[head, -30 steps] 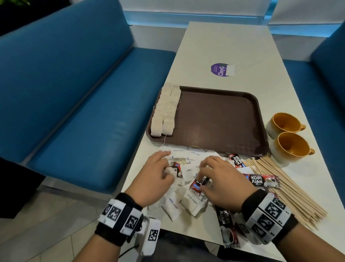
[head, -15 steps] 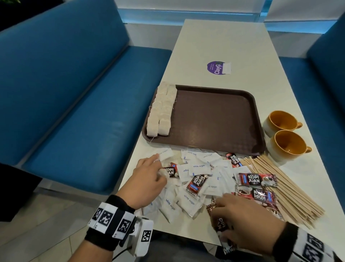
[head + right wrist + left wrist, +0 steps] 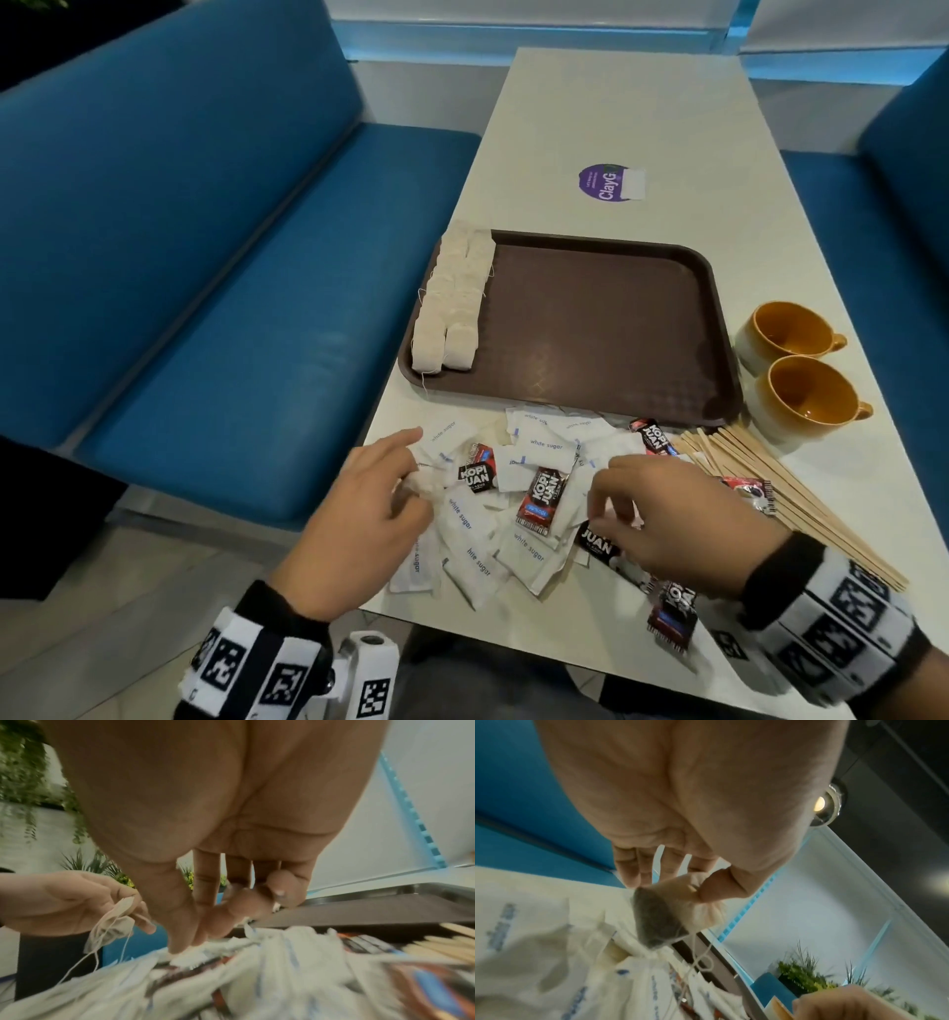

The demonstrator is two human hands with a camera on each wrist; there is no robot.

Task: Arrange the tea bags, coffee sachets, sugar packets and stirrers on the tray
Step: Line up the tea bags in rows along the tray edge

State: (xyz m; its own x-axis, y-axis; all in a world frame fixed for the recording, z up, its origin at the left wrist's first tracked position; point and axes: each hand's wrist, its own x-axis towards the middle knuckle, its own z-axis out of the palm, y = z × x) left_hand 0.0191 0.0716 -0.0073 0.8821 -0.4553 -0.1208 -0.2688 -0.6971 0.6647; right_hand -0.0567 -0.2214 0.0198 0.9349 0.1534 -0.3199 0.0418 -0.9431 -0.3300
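Left hand pinches a tea bag just above the sugar packets on the bench. Right hand, fingers curled, touches the pile, its grasp unclear. Tea bags line the tray's left edge; stirrers lie right.

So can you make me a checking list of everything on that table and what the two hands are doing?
Surface: pale table, with a purple round sticker.
Job's things: brown tray holds only two rows of tea bags at its left edge; sugar packets and coffee sachets lie mixed in front of it; stirrers lie to the right.
Clutter: two orange cups beside the tray.
Hands: left hand pinches a loose tea bag, string dangling; right hand reaches its fingers into the pile, grip unclear.
Cables: nothing seen.
Surroundings: blue benches, plants.
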